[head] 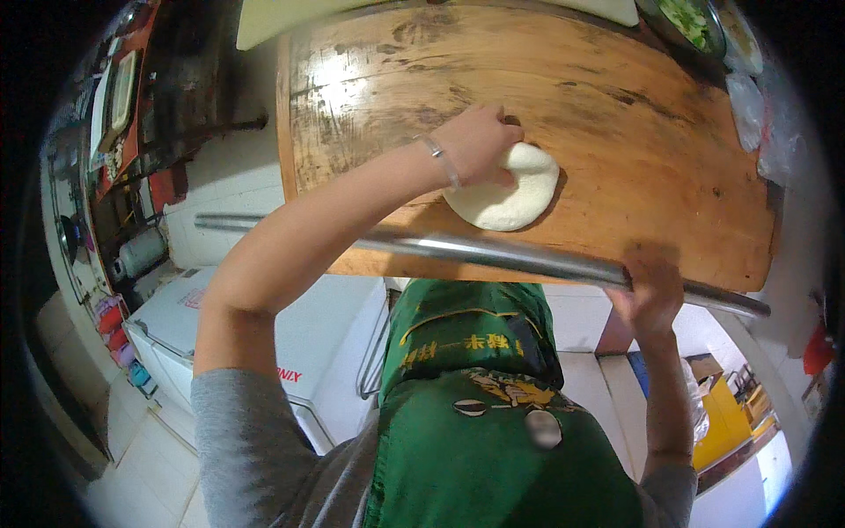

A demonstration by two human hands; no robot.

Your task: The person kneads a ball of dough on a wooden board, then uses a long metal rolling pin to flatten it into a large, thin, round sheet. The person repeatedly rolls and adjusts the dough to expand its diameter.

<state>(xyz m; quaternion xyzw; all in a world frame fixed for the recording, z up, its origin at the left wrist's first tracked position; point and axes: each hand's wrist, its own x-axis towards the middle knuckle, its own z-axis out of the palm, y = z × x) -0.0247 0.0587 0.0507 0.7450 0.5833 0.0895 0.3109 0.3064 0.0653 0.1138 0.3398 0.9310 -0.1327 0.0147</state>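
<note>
A flattened round of white dough [528, 191] lies on a wooden board [634, 178]. My left hand [478, 145] is at its upper left edge, thumb on the dough and the other fingers curled at its far rim; whether they pinch it is hard to see. A long metal rod [488, 254] crosses the near edge of the board, tilted slightly down to the right. Near its right end, my right hand [650, 290] is wrapped around it. The rod passes beneath my left forearm and is close to the dough without touching it.
Pale cutting boards [284, 20] border the far edge. A bowl of chopped greens [686, 23] stands at the far right, beside clear plastic bags [746, 109]. A white appliance [330, 330] is below the board on the left. My green apron touches the near side.
</note>
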